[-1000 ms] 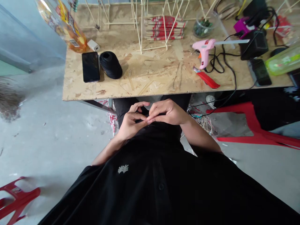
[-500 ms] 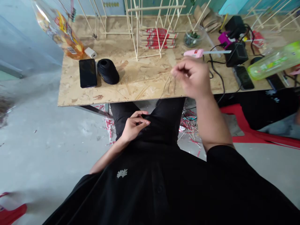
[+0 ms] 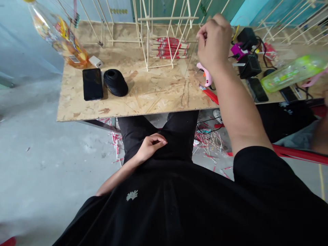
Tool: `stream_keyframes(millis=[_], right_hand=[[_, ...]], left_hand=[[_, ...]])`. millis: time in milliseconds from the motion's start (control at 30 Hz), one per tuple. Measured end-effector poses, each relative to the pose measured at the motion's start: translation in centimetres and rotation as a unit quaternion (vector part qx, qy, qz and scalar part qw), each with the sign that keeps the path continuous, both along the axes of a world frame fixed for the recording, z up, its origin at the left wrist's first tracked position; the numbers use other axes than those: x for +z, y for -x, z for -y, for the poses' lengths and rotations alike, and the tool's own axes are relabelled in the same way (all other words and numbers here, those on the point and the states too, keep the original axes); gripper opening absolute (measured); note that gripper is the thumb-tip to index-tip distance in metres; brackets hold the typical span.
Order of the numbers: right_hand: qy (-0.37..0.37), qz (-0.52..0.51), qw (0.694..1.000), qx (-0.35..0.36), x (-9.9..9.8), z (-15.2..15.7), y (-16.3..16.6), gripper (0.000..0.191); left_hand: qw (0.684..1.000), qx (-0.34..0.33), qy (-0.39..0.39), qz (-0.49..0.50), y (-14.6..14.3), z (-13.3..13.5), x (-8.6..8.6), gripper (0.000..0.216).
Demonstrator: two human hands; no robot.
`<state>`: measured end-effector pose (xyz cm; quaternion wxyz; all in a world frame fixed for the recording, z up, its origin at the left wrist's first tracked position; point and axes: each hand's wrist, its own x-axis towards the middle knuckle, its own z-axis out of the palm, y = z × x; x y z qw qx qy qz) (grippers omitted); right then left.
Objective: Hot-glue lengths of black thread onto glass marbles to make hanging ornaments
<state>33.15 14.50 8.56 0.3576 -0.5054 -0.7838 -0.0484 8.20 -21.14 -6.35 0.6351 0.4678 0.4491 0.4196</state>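
My right hand (image 3: pixel 214 41) is raised above the far part of the table, thumb and fingers pinched together. A thin dark thread (image 3: pixel 189 62) runs down from its fingertips, and thin strands lie on the board below. Below the hand are a pink glue gun (image 3: pixel 208 76) and a red cutter knife (image 3: pixel 210 95). My left hand (image 3: pixel 153 147) rests on my lap with its fingers curled together; whether it holds anything is hidden. On the table's left part stands a black spool of thread (image 3: pixel 115 83). Left of my right hand rises a frame of wooden sticks (image 3: pixel 167 18).
The chipboard table (image 3: pixel 143 99) also bears a phone (image 3: pixel 92 84), a white charger (image 3: pixel 95 62), an orange-filled bottle (image 3: pixel 61 37), red-wrapped chopsticks (image 3: pixel 169 48), a black adapter (image 3: pixel 249 66) and a green bottle (image 3: pixel 292 73). Sticks and wrappers (image 3: pixel 210 143) litter the floor. Another person sits at right.
My right hand has moved up and away over the table, drawing the thread up and uncovering the glue gun and cutter knife. My left hand's fingers have closed together on my lap.
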Motion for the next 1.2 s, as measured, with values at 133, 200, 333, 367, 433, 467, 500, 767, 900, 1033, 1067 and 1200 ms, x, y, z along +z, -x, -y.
stream_keyframes(millis=[133,200,333,367,433,467,500,767,900,1033,1067,1200], right_hand=[[-0.011,0.003,1.000,0.017,-1.9,2.6,0.4,0.015],[0.000,0.017,0.999,0.041,-4.0,5.1,0.6,0.018],[0.009,0.038,0.996,0.077,-8.9,11.6,1.1,0.019],[0.012,0.041,0.996,0.076,-10.0,13.1,1.3,0.023],[0.009,0.044,0.997,0.069,-11.7,15.7,1.9,0.028],[0.010,0.043,0.997,0.065,-12.3,16.7,2.2,0.028],[0.014,0.041,0.997,0.063,-12.8,17.4,2.5,0.028],[0.025,0.015,0.999,0.028,-15.0,19.4,3.5,0.024],[0.007,0.010,1.000,0.022,-15.5,20.8,3.4,0.019],[-0.016,-0.018,0.999,0.035,-16.0,22.5,2.9,0.017],[-0.014,-0.026,0.999,0.041,-16.1,22.9,2.7,0.017],[0.019,-0.055,0.994,0.092,-16.5,24.5,2.9,0.020]], left_hand=[[1.000,-0.018,-0.014,-0.005,0.1,0.1,-0.1,0.046],[0.999,-0.023,-0.019,-0.012,0.2,0.1,0.0,0.046],[0.999,-0.029,-0.034,-0.019,0.4,0.2,0.0,0.045],[0.999,-0.032,-0.036,-0.020,0.4,0.2,-0.1,0.044],[0.998,-0.042,-0.040,-0.020,0.3,0.2,-0.2,0.044],[0.998,-0.049,-0.042,-0.021,0.2,0.2,-0.3,0.044],[0.997,-0.056,-0.043,-0.023,0.2,0.2,-0.3,0.044],[0.995,-0.079,-0.046,-0.048,0.3,0.1,0.0,0.044],[0.996,-0.067,-0.045,-0.045,0.5,0.2,0.2,0.042],[0.996,-0.048,-0.055,-0.054,1.4,0.3,1.2,0.038],[0.996,-0.037,-0.060,-0.058,2.0,0.2,1.6,0.037],[0.987,0.091,-0.088,-0.096,5.5,-0.8,3.1,0.033]])
